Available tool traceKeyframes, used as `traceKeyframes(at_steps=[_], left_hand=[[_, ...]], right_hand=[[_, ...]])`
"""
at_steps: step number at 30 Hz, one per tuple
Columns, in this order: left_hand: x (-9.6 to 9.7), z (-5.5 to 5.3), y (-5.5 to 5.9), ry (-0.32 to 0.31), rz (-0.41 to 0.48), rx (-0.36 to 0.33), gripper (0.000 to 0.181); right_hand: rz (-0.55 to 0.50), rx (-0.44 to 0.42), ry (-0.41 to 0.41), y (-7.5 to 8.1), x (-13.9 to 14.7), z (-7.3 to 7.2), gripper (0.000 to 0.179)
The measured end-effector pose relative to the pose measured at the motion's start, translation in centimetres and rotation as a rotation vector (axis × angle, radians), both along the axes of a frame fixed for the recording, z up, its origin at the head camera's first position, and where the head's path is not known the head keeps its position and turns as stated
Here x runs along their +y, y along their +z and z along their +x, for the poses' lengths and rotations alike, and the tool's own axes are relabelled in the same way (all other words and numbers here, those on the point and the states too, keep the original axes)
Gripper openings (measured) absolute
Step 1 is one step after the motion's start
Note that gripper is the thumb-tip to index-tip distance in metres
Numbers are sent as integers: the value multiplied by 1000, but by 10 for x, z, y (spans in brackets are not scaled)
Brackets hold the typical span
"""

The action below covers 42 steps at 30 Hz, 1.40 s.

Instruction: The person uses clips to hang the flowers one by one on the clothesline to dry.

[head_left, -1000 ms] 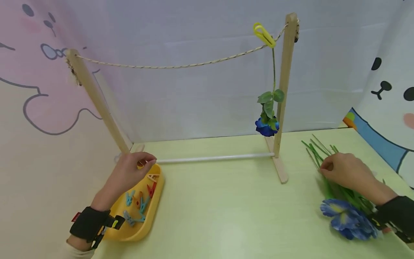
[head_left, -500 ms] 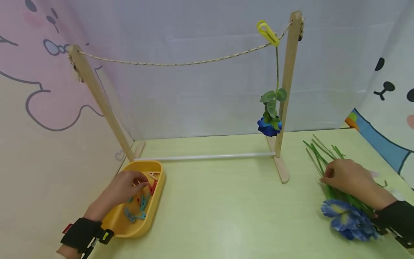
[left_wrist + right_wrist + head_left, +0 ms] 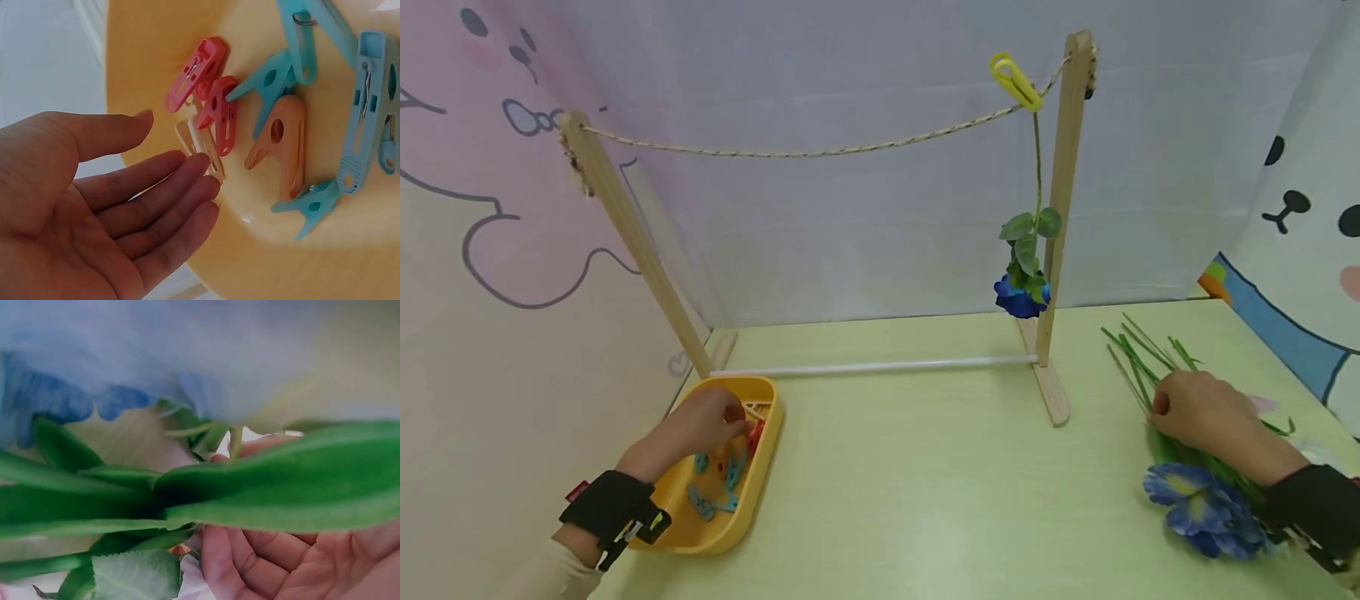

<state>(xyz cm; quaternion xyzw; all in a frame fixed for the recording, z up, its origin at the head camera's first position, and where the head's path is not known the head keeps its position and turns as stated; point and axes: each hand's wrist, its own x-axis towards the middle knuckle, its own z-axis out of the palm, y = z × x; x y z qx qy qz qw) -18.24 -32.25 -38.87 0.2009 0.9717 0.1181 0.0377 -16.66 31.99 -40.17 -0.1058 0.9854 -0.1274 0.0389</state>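
As table bears rack, left hand hovers

While a yellow tray sits at eight o'clock, a flower bunch lies at four and a blue flower hangs at two. The right hand curls at green stems, grip impossible to tell; the left, thumb wide from fingers, is near the tray's beige clothespin.

Tub's sitting at the left of the table, pegs lying in it, left hand hovering over them. Two posts are standing farther back, rope running between, one flower hanging just left of the right post. More flowers are lying far right, stems under the right hand.
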Motion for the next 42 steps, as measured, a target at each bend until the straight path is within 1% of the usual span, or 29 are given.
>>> traceKeyframes(at_steps=[3,5,7,11,15,18,21,24,26,30,34,38,40,42], left_hand=[[3,-4,-2,8,-41,8,34],[4,-6,-3,26,-66,-8,44],[6,-8,-5,46,-86,-41,53],[10,-12,-8,117,-106,-114,51],[13,-15,-8,153,-110,-136,47],[14,-15,-7,142,-96,-136,46],[16,-14,-4,131,-67,-155,40],[17,-13,-1,121,-47,-171,38],[17,-12,0,109,-41,-169,37],[17,-9,2,89,-43,-150,41],[18,-7,1,68,-27,-166,39],[21,-6,-2,44,-3,-212,27],[22,-7,-4,35,0,-220,23],[23,-7,-6,42,-11,-226,21]], right_hand=[[-8,26,-6,1,-1,2,15],[-10,39,-3,4,-1,2,12],[-12,52,-5,6,-1,3,7],[-16,84,-9,11,-3,5,5],[-31,94,-15,18,-5,8,7],[-37,90,-27,21,-5,10,9],[-40,90,-37,22,-5,10,11],[-45,86,-45,22,-5,11,13],[-52,85,-47,21,-4,11,14],[-62,90,-51,21,-4,12,14],[-63,95,-49,21,-5,12,13],[-65,102,-43,22,-5,13,13],[-68,104,-42,22,-5,14,14],[-71,106,-42,21,-5,14,13]])
